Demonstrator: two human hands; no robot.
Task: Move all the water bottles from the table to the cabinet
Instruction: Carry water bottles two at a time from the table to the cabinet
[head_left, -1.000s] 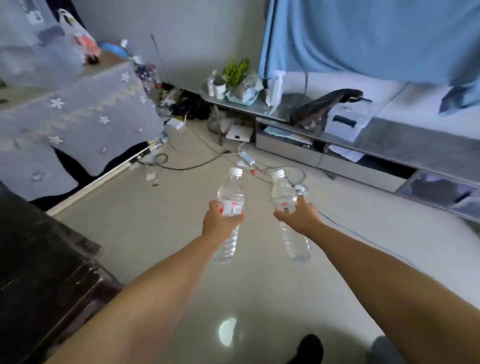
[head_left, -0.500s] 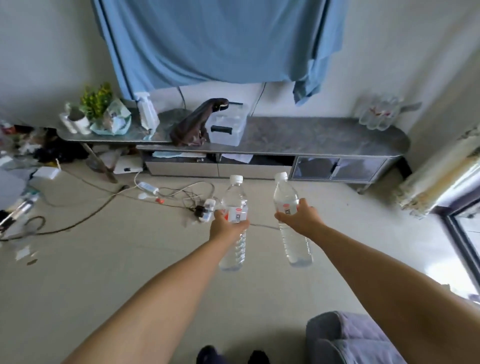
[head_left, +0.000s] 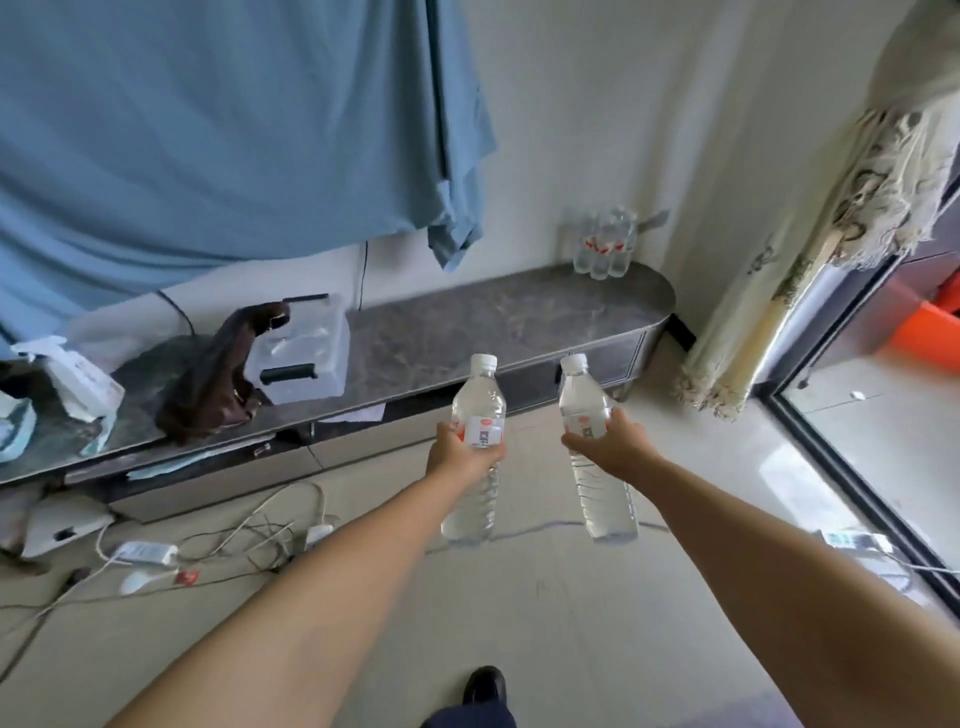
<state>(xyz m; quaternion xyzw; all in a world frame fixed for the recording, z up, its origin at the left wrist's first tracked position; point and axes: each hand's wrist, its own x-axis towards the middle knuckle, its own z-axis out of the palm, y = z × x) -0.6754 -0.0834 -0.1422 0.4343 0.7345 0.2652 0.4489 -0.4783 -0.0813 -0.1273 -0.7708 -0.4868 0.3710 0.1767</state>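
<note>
Now the view has swung right since a second ago, so the long grey cabinet (head_left: 519, 317) fills the middle of the scene, with a cluster of water bottles (head_left: 605, 244) already standing at its far right end. The left hand (head_left: 462, 452) is wrapped around one upright bottle (head_left: 475, 447) and the right hand (head_left: 613, 441) around another bottle (head_left: 595, 447), both held in the air just in front of the cabinet, over the floor. By this reading, the carry is nearly finished and setting them beside that cluster comes next.
</note>
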